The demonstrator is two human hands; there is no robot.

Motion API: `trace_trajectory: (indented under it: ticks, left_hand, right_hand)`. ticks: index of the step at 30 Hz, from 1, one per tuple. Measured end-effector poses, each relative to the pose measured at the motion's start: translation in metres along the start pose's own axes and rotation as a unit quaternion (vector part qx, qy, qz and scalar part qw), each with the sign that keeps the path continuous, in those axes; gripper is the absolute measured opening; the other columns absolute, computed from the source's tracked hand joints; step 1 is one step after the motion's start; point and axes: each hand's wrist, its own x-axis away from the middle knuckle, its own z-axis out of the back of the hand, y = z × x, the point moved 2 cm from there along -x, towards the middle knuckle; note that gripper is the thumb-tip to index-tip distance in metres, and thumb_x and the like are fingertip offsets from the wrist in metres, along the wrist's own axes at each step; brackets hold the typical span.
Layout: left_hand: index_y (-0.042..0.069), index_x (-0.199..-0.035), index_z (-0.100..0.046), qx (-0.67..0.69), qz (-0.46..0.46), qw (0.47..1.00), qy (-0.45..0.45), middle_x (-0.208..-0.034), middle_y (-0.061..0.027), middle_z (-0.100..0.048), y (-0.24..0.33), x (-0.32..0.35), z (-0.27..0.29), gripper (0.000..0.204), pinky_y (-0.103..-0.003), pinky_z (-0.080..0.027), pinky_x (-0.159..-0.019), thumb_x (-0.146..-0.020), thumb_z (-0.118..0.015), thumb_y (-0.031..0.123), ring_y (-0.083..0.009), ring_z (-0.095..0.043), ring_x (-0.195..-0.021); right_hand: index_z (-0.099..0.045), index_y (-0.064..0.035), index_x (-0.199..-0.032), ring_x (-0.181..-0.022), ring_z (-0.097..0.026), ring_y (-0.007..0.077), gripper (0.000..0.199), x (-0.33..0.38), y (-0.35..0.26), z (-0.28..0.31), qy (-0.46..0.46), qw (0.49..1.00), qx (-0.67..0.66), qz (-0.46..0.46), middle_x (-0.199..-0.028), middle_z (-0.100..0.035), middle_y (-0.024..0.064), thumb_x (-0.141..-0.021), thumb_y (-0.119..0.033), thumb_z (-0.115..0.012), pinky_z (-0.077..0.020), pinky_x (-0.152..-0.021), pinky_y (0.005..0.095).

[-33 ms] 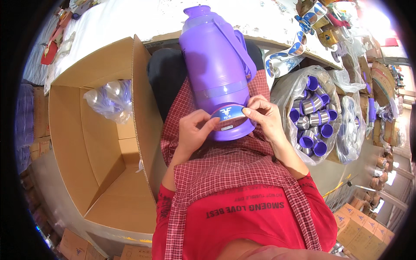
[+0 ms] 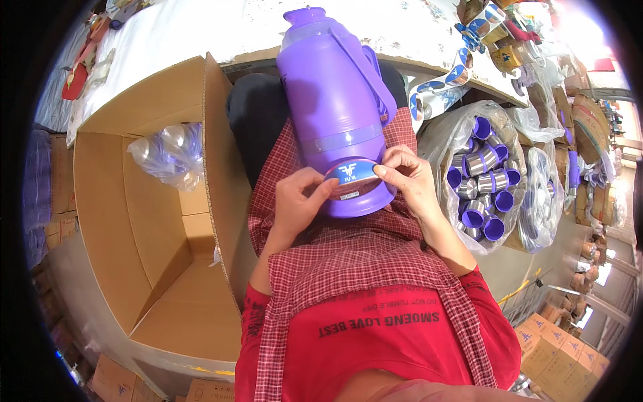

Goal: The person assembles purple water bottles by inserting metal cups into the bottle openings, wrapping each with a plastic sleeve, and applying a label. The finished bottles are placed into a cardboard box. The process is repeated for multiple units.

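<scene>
A purple thermos flask (image 2: 331, 100) with a side handle lies across my lap, its spout pointing away and its base toward me. Near the base, an oval sticker (image 2: 351, 179), blue above and brownish below, is stretched between my two hands. My left hand (image 2: 299, 199) pinches the sticker's left edge between thumb and finger. At the opposite edge, the thumb and fingers of my right hand (image 2: 408, 175) pinch it too. Whether the sticker's underside touches the flask cannot be made out.
An open cardboard box (image 2: 161, 295) with a clear plastic bag (image 2: 171, 157) inside stands at my left. To my right a clear bag holds steel-and-purple cups (image 2: 483, 161). A strip of oval stickers (image 2: 432, 87) hangs over the edge of the white table (image 2: 234, 27). Closed cartons (image 2: 559, 348) sit lower right.
Both hands and the sticker have shifted very slightly toward the flask's spout. The flask stays in place.
</scene>
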Motion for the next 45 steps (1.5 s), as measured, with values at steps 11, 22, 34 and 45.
trace_trajectory:
  ticks: [11,22,34,45]
  left_hand:
    - [-0.002,-0.075,-0.068,-0.069,0.004,0.997,0.024,-0.064,-0.0066,-0.064,-0.001,-0.009,0.01,0.026,-0.026,-0.043,-0.054,-0.082,-0.075,0.022,-0.0119,-0.059,-0.058]
    - [0.001,-0.076,-0.067,-0.113,0.019,0.993,0.022,-0.074,-0.0124,-0.065,-0.007,-0.011,0.005,0.025,-0.036,-0.049,-0.059,-0.08,-0.073,0.025,-0.0276,-0.064,-0.065]
    - [0.007,-0.086,-0.066,-0.357,-0.116,0.904,0.203,-0.081,-0.0082,-0.065,0.029,-0.071,0.054,0.019,-0.035,-0.049,-0.061,-0.081,-0.074,0.024,-0.0245,-0.063,-0.068]
    - [0.0,-0.116,-0.058,-0.029,0.146,0.984,-0.094,-0.101,-0.0072,-0.062,-0.011,-0.296,0.036,0.041,-0.026,-0.045,-0.085,-0.091,-0.066,0.032,-0.0143,-0.057,-0.092]
  right_hand:
    - [-0.066,-0.0009,-0.067,-0.079,-0.054,0.0117,0.017,-0.012,-0.001,-0.006,0.025,0.991,0.119,0.054,-0.081,-0.059,0.0035,-0.075,-0.007,-0.08,-0.0423,-0.071,0.0244]
    - [-0.065,-0.0014,-0.069,-0.08,-0.053,0.0099,0.015,-0.013,0.011,-0.005,0.036,0.983,0.157,0.084,-0.083,-0.056,0.0014,-0.076,-0.002,-0.078,-0.041,-0.072,0.0232]
    - [-0.053,0.0006,-0.127,-0.128,-0.044,0.0343,0.071,-0.011,-0.053,-0.04,-0.063,0.751,0.491,0.437,-0.133,-0.053,0.0153,-0.072,-0.04,-0.071,-0.0312,-0.108,0.0548]
    - [-0.06,0.0004,-0.12,-0.101,-0.064,0.0368,0.049,0.025,0.127,0.281,0.34,0.862,0.375,0.029,-0.115,-0.064,0.0217,-0.081,-0.026,-0.073,-0.0499,-0.088,0.0411]
